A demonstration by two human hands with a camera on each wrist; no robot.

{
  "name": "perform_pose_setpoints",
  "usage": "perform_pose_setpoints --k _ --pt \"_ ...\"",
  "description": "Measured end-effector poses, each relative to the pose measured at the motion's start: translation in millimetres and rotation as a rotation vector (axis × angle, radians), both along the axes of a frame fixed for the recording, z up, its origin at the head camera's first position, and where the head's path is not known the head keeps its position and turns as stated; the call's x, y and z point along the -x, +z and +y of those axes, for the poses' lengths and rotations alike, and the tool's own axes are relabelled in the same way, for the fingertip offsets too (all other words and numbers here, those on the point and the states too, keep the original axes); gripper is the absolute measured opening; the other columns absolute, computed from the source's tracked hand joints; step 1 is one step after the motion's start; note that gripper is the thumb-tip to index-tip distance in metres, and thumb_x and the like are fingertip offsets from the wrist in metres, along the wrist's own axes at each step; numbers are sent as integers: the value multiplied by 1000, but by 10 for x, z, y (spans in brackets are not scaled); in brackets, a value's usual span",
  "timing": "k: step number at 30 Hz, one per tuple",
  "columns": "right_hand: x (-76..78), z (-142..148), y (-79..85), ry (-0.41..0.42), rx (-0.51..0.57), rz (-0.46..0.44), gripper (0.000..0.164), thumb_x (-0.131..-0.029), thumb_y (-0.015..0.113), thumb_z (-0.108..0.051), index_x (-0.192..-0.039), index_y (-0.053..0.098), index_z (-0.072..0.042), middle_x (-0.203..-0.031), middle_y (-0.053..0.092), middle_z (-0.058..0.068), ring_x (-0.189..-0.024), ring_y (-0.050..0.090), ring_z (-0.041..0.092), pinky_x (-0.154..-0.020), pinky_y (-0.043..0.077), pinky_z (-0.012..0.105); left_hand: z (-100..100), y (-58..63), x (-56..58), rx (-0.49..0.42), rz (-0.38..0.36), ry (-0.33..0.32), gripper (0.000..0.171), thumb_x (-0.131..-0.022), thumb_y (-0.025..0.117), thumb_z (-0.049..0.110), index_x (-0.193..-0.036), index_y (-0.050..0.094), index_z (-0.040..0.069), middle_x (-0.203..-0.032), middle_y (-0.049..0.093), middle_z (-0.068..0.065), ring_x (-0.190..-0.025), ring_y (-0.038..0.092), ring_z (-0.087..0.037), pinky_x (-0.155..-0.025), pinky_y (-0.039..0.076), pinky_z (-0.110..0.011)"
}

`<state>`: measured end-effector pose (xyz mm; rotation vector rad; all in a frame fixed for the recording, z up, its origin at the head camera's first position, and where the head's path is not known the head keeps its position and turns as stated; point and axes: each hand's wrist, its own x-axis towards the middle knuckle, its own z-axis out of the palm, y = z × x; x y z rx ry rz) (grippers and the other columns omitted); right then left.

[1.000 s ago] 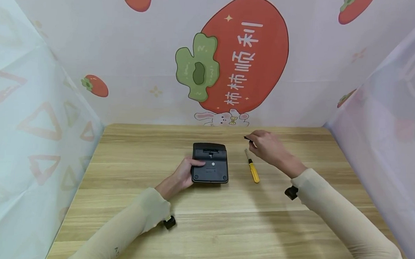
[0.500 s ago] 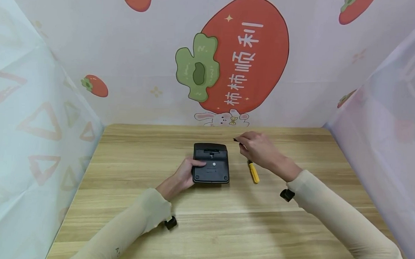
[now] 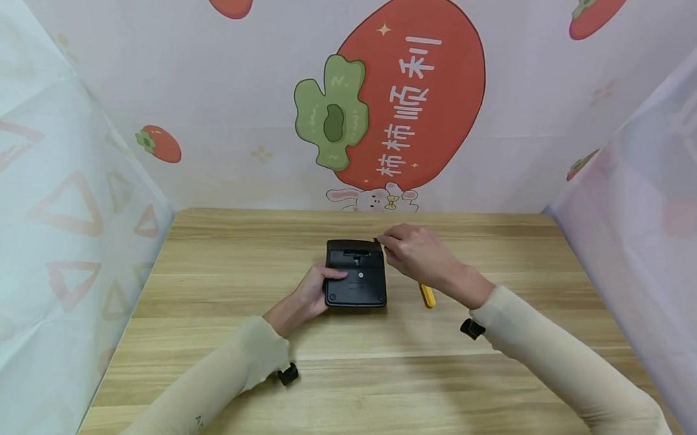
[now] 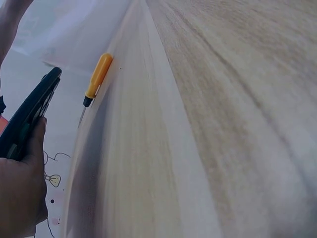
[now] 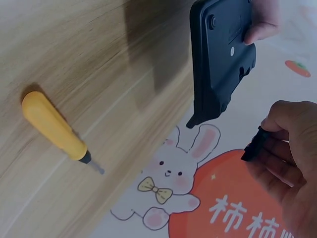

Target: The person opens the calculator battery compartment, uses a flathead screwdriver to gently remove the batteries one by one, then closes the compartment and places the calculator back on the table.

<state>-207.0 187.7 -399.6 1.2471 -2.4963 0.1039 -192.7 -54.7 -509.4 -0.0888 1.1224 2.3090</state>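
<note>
A black calculator [image 3: 353, 292] is held back side up over the table, its battery slot [image 3: 356, 252] uncovered at the far end. My left hand [image 3: 307, 292] grips its left edge, thumb on the back; the fingers beneath are mostly hidden. Some keys show on its underside in the left wrist view. My right hand [image 3: 417, 253] pinches a small black battery cover [image 5: 255, 144] between thumb and fingers, near the calculator's far right corner. In the right wrist view, a gap separates cover and calculator. A yellow-handled screwdriver [image 5: 54, 126] lies on the table, partly behind my right hand in the head view.
The wooden table [image 3: 342, 373] meets a printed cloth wall [image 3: 243, 96] at its back edge. Pale sheets hang along the left and right sides. A black wrist camera [image 3: 288, 374] sits below the left sleeve, another under the right.
My right hand has moved left with the battery cover, towards the calculator, and now covers the screwdriver's tip in the head view. My left hand and the calculator have barely shifted.
</note>
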Motion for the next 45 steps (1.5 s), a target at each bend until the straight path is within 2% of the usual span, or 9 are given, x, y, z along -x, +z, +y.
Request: perform_pose_setpoints --k 11,16,24,35,45 --pt "-62 -161 2 5 -39 2 33 -90 84 -11 -121 78 0 -114 77 14 -106 76 28 -91 65 40 10 29 -11 -31 22 -50 65 -101 42 -7 -164 26 0 -164 38 -27 -150 41 -41 -114 50 -48" --pt "-64 -226 -20 19 -50 6 32 -91 83 -11 -121 78 0 -112 77 13 -106 75 27 -91 65 40 14 34 -15 -32 35 -59 63 -102 42 -6 -163 28 1 -164 40 -25 -151 41 -39 -114 51 -47" --pt "-68 -298 -65 35 -68 14 29 -94 80 -11 -121 78 -1 -110 76 12 -104 75 25 -88 65 37 30 48 -16 -29 59 -79 64 -102 40 -5 -164 25 0 -165 37 -25 -152 39 -38 -114 51 -44" --pt "-65 -358 -109 42 -105 -4 28 -98 76 -13 -124 77 -1 -113 76 12 -106 74 25 -88 65 37 26 56 -12 -18 54 -76 61 -103 42 -5 -162 29 0 -162 42 -23 -149 44 -36 -110 55 -43" --pt "-60 -387 -144 32 -101 -26 28 -98 76 -12 -124 77 -1 -115 76 13 -109 74 27 -90 65 38 29 82 -20 -37 21 -77 61 -104 42 -4 -163 29 3 -163 40 -23 -151 40 -38 -110 55 -43"
